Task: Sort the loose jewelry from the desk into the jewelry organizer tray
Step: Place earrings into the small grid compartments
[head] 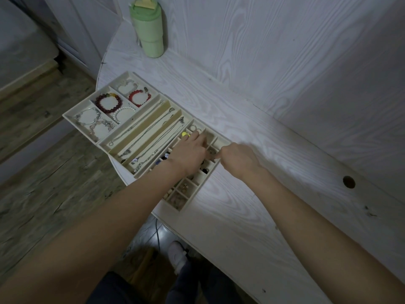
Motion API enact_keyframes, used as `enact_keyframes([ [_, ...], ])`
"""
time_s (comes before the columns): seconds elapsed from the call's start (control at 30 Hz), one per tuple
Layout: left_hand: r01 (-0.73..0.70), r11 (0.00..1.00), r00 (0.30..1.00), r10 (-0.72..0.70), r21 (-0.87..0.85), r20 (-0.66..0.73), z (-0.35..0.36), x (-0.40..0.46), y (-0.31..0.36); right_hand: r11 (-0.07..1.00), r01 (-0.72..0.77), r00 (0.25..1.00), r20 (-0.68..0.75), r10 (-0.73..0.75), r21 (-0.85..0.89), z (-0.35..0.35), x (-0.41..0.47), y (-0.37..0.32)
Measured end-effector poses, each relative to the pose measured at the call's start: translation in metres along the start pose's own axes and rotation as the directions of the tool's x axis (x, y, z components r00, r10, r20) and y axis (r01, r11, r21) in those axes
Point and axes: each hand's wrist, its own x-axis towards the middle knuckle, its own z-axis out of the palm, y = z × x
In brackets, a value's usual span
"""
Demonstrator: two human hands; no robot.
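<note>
Lying across the edge of the pale wood-grain surface [285, 176], with its far-left corner overhanging the floor: the cream jewelry organizer tray [72, 111]. Holding beaded bracelets in the square compartments at the left end, among them a dark red bracelet [109, 103], a bright red bracelet [139, 98] and a white pearl bracelet [121, 113]. Carrying thin silver necklaces [149, 130] stretched along the long channels in the middle. Keeping rings and small pieces in the grid of little cells at the right end, with a yellow piece [185, 134] just beside the left hand.

Reaching over that small-cell grid: the left hand [191, 151], palm down, fingers extended forward and lying over the cells, hiding what is under them. Not showing whether anything is pinched beneath.

Coming in from the right: the right hand [237, 157], its fingers [217, 156] bunched narrow and pointing down into a cell near the tray's right rim, tips close to the left hand. Too small and shadowed to tell whether a piece of jewelry is held between them.

Standing upright at the back of the surface, well apart from the tray: a green tumbler [149, 29]. Showing below the surface's edge: a white shoe [178, 255] on the floor.
</note>
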Motion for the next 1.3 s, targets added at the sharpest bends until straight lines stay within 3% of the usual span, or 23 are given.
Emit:
enact_keyframes([
  [0.5,0.051,0.998,0.997,-0.053,-0.038,-0.053,0.006,-0.001,-0.001,0.999,0.003,1.000,-0.005,-0.004,-0.050,0.001,0.000,-0.003],
  [0.9,0.086,0.994,0.996,-0.085,0.060,-0.017,0.000,-0.005,0.002,0.990,0.033,0.999,0.038,-0.028,-0.137,-0.005,-0.008,-0.008],
  [1.0,0.091,0.996,0.996,-0.091,0.007,-0.001,0.000,-0.006,0.003,0.995,0.016,0.999,0.038,-0.013,-0.095,-0.004,-0.007,-0.007],
  [1.07,0.102,0.993,0.995,-0.102,-0.066,-0.006,-0.002,-0.007,0.002,0.995,-0.034,0.999,0.001,0.034,0.093,-0.004,-0.010,-0.004],
  [1.13,0.109,0.980,0.993,-0.116,-0.164,-0.033,-0.004,-0.010,-0.001,0.851,-0.097,0.986,-0.069,0.154,0.516,-0.005,-0.017,-0.002],
  [1.17,0.114,0.967,0.991,-0.128,-0.227,-0.047,-0.007,-0.012,-0.002,0.679,-0.122,0.971,-0.054,0.232,0.724,-0.007,-0.020,-0.001],
  [1.23,0.132,0.924,0.983,-0.170,-0.359,-0.075,-0.013,-0.017,-0.003,0.133,-0.203,0.940,0.155,0.303,0.970,-0.013,-0.027,0.001],
  [1.27,0.144,0.897,0.977,-0.195,-0.418,-0.084,-0.016,-0.019,-0.003,-0.171,-0.233,0.929,0.271,0.252,0.957,-0.017,-0.029,0.001],
  [1.3,0.152,0.868,0.972,-0.219,-0.472,-0.090,-0.018,-0.020,-0.002,-0.398,-0.242,0.924,0.335,0.184,0.885,-0.019,-0.032,0.002],
])
